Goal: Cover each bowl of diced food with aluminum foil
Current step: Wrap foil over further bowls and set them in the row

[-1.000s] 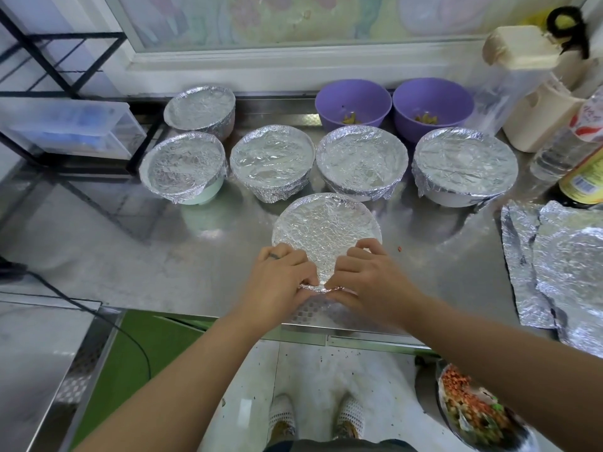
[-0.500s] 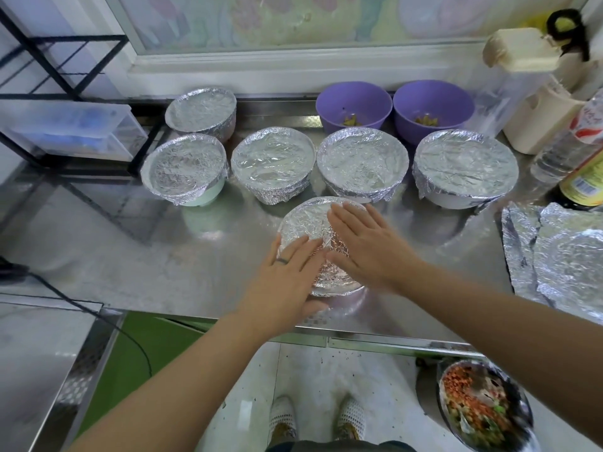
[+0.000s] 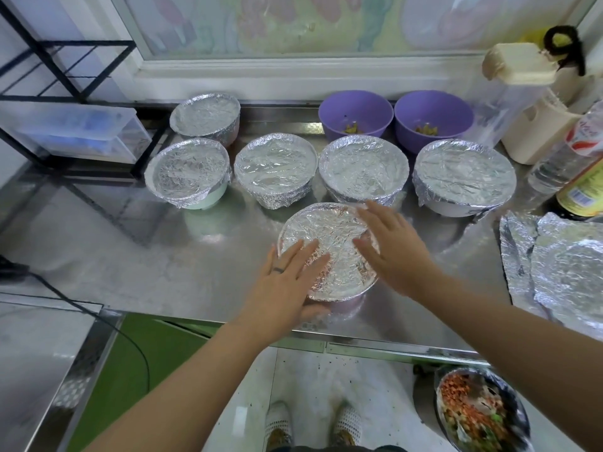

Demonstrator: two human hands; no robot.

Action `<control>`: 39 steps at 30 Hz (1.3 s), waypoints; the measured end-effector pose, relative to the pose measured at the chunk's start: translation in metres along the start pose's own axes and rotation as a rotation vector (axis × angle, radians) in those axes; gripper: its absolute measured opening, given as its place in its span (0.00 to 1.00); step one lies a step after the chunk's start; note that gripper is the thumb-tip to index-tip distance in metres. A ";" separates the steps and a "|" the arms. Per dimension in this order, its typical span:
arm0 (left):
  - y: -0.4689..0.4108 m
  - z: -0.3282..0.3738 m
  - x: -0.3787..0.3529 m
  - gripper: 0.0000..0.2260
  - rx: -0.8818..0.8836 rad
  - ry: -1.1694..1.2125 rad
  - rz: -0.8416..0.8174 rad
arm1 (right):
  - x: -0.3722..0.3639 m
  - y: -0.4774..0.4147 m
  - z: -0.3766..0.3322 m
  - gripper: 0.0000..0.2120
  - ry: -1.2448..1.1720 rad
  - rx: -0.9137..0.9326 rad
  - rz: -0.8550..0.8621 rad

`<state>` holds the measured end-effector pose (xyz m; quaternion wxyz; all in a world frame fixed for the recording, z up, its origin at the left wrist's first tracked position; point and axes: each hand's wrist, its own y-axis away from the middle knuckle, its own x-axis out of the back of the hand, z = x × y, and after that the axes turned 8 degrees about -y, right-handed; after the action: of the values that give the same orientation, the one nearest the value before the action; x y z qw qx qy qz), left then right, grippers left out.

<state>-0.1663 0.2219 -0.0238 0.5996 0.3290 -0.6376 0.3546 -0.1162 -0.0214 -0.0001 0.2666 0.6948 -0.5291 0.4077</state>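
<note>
Stainless steel counter (image 3: 163,262), shiny and scuffed, under a white window frame. Front bowl (image 3: 329,236) is round, sits near the counter's front edge at the middle, and is topped with crinkled aluminum foil pulled flat and folded down over the rim. Left hand (image 3: 284,285) has straight, slightly spread fingers flat on the foil's near-left part, a ring on one finger, and the thumb low by the bowl's near wall. Right hand (image 3: 394,252) has fingers spread flat over the foil's right rim; it is a bit blurred, pinching nothing.

Behind it is a row of four foil-capped bowls (image 3: 275,164) across the counter's middle, the leftmost showing a pale green wall. A fifth covered bowl (image 3: 205,114) sits at the back left. Two purple plastic bowls (image 3: 355,109) at the back edge are uncovered, with yellowish bits inside. Loose foil sheets (image 3: 561,265), wrinkled, lie at the right edge. Bottles (image 3: 561,158) and a cream plastic container (image 3: 535,135) stand in the back-right corner. A metal bowl (image 3: 479,415) of diced red and green food sits below the front edge, on the right.
</note>
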 end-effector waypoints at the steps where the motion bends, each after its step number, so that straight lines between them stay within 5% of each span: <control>1: 0.005 0.003 0.002 0.41 0.093 0.138 0.037 | 0.001 0.003 0.003 0.31 -0.153 -0.123 0.068; 4: 0.016 0.025 0.017 0.39 0.607 0.750 0.082 | 0.004 0.004 0.003 0.24 -0.512 -0.483 0.076; 7: 0.007 0.049 0.029 0.30 1.149 1.550 0.055 | 0.011 -0.002 -0.006 0.06 -0.907 -0.669 0.000; 9: -0.005 0.063 0.032 0.20 1.261 1.956 0.013 | 0.012 -0.009 -0.007 0.08 -0.995 -0.711 -0.036; 11: -0.018 0.071 0.034 0.15 1.331 2.101 0.084 | 0.012 -0.014 -0.005 0.11 -1.025 -0.740 -0.073; 17: -0.022 0.073 0.041 0.15 1.387 2.188 0.190 | 0.019 -0.010 -0.005 0.13 -1.068 -0.781 -0.104; 24: -0.017 0.054 0.097 0.16 1.159 2.163 0.306 | 0.076 -0.012 -0.036 0.14 -1.183 -0.565 -0.067; 31: -0.070 -0.036 0.155 0.20 0.898 2.027 0.359 | 0.125 -0.086 -0.085 0.15 -1.241 -0.364 0.009; 39: -0.157 -0.158 0.166 0.16 0.876 1.903 0.263 | 0.100 -0.221 -0.095 0.22 -1.305 -0.490 0.193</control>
<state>0.0394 0.2731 0.1555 0.6382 0.0312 0.2483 0.7280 0.0782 0.0695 0.1482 0.0061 0.6673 -0.7170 -0.2013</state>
